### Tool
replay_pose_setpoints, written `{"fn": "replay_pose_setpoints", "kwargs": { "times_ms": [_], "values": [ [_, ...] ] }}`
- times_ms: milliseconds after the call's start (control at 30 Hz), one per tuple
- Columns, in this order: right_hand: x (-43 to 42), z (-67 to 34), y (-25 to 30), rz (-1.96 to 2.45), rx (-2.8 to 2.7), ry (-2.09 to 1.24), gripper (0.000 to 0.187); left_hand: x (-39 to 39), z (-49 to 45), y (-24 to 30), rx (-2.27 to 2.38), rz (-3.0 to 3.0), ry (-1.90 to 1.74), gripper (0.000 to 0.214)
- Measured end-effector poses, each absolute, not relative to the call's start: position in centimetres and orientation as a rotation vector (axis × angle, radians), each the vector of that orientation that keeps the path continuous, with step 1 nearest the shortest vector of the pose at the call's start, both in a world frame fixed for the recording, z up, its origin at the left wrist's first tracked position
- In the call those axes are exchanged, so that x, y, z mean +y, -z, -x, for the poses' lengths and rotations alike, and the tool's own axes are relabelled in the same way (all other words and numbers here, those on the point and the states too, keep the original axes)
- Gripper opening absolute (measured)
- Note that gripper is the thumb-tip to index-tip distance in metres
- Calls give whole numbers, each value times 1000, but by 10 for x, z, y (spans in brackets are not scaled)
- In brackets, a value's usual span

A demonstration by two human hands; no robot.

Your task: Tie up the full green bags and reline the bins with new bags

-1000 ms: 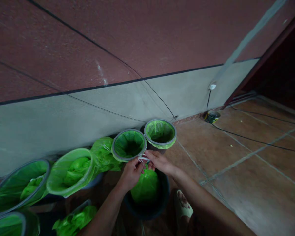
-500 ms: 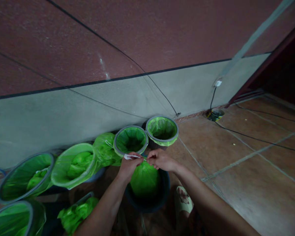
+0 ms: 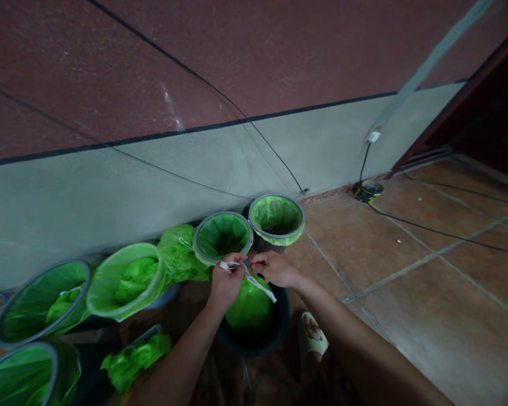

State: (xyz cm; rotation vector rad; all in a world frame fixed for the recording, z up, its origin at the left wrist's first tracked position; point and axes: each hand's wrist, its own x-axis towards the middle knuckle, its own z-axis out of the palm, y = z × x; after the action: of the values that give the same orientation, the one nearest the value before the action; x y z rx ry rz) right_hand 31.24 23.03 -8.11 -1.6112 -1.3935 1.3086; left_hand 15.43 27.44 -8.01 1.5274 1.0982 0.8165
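My left hand (image 3: 226, 280) and my right hand (image 3: 274, 268) meet above a green plastic bag (image 3: 249, 309) that sits in a dark bucket (image 3: 275, 332). Both hands pinch a white string (image 3: 254, 280) at the bag's gathered top. One end of the string hangs loose down over the bag. Behind my hands stand two buckets lined with green bags, one (image 3: 222, 237) on the left and one (image 3: 276, 217) on the right, both open-mouthed.
More green-lined buckets (image 3: 125, 279) run along the grey wall (image 3: 110, 208) to the left. A tied green bag (image 3: 178, 256) sits among them. My sandalled foot (image 3: 311, 332) rests by the bucket. Black cables (image 3: 427, 231) cross the brown tile floor at right, near a wall socket (image 3: 375, 136).
My hands shifted slightly up and left over the bag. The white string now trails loose over the bag from my right hand instead of being stretched between both hands.
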Motion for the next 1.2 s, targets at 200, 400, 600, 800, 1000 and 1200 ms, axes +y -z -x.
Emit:
{"fn": "replay_pose_setpoints", "kwargs": {
  "times_ms": [200,400,600,800,1000,1200],
  "values": [
    [229,-310,66,1483,-1222,-1453,20,267,-156,70,1053,-1491,-820,16],
    [228,-310,64,1487,-1197,-1450,15,271,-150,72,1013,-1456,-783,20],
    [227,-309,66,1449,-1145,-1495,18,274,-145,80,973,-1455,-759,23],
    [226,-310,66,1446,-1152,-1496,20,274,-143,79,966,-1458,-748,23],
    [227,-312,68,1702,-1537,-1119,20,275,-141,78,1007,-1473,-661,13],
    [224,-318,73,2179,-1809,-899,15,284,-129,91,1173,-1753,-568,6]
  ]
}}
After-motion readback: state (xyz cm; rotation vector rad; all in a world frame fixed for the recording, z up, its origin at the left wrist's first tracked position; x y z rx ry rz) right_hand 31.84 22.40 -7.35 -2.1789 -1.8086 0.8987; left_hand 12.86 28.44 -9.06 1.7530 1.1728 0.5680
